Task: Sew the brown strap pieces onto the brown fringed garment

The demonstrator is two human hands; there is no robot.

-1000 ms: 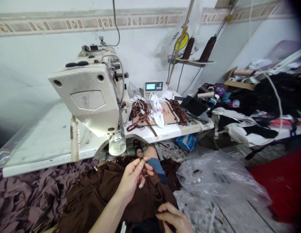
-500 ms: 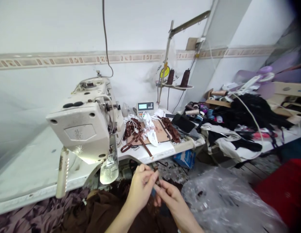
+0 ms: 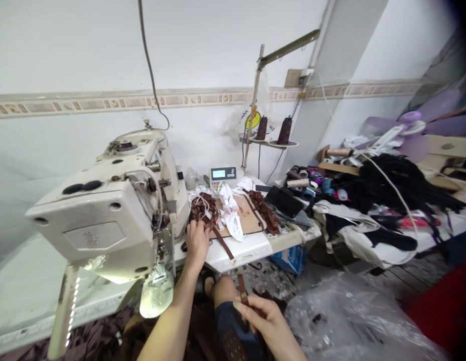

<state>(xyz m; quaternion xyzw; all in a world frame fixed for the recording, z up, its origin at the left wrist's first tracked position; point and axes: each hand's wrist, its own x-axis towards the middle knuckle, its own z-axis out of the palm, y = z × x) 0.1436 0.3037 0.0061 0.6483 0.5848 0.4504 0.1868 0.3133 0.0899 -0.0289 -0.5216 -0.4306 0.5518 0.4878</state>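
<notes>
My left hand (image 3: pixel 198 241) reaches to the table's front edge beside the sewing machine. Its fingers are bent together onto a pile of brown fabric straps (image 3: pixel 203 206), and the fingertips are partly hidden among them. Nearer to me, above my lap, my right hand (image 3: pixel 266 317) pinches a short brown strap (image 3: pixel 243 287) between thumb and fingers. One end of that strap sticks up above the grip. The sewing machine (image 3: pixel 93 230) stands on the left with its lamp lit. Brown cloth (image 3: pixel 195 328) lies over my lap, below the hands.
Behind the straps lie a brown board (image 3: pixel 248 213), white cloth scraps (image 3: pixel 233 220) and a control box (image 3: pixel 222 175). A thread stand (image 3: pixel 257 90) carries two dark cones. On the right are a clear plastic bag (image 3: pixel 341 316), spools, black cloth and a purple fan (image 3: pixel 411 120).
My left hand has left my right hand and moved forward to the strap pile. My right hand keeps the short strap, a little lower. The view has shifted, with the machine now appearing larger.
</notes>
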